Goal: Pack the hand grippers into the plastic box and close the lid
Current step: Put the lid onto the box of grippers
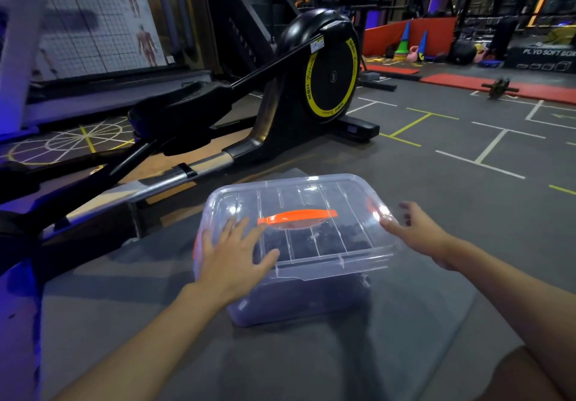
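A clear plastic box (299, 301) stands on a grey mat in front of me. Its transparent ribbed lid (311, 198) lies on top, with an orange handle (297, 216) across the middle and orange latches at both ends. Dark hand grippers (324, 235) show dimly through the lid inside the box. My left hand (233, 254) lies flat on the lid's left part with fingers spread. My right hand (417, 232) is at the lid's right edge, fingers straight, its thumb touching the corner.
A black elliptical trainer (314, 82) with a yellow-ringed flywheel stands just behind and left of the box, its rails reaching to the box's left. The grey mat (311, 363) lies under the box. Red mats, cones and kettlebells sit far back right.
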Tool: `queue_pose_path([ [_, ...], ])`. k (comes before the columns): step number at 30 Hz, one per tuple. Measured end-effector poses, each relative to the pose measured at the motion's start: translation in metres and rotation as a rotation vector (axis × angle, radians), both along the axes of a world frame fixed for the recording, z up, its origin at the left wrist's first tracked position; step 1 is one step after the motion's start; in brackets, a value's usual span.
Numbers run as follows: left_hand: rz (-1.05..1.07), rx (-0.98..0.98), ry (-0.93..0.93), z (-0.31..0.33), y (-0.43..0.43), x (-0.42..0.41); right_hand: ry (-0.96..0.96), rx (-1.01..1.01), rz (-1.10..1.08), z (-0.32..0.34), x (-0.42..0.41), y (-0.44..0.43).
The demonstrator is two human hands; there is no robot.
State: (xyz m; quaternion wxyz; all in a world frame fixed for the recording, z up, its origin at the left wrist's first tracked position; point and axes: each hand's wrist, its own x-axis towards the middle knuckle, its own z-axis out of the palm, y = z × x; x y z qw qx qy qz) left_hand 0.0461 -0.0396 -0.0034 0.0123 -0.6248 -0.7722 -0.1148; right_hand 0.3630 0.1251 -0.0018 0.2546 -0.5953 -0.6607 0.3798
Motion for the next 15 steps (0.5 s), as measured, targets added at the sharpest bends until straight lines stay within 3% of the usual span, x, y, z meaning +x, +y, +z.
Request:
queue_pose_path([
  [9,-0.147,-0.250,-0.012,-0.002,0.047,0.050,0.186,-0.211,-0.116,-0.025,-0.005,0.020],
  [15,-0.126,-0.269,0.033,-0.005,0.049,0.050,0.313,-0.109,-0.236,-0.020,-0.015,0.026],
])
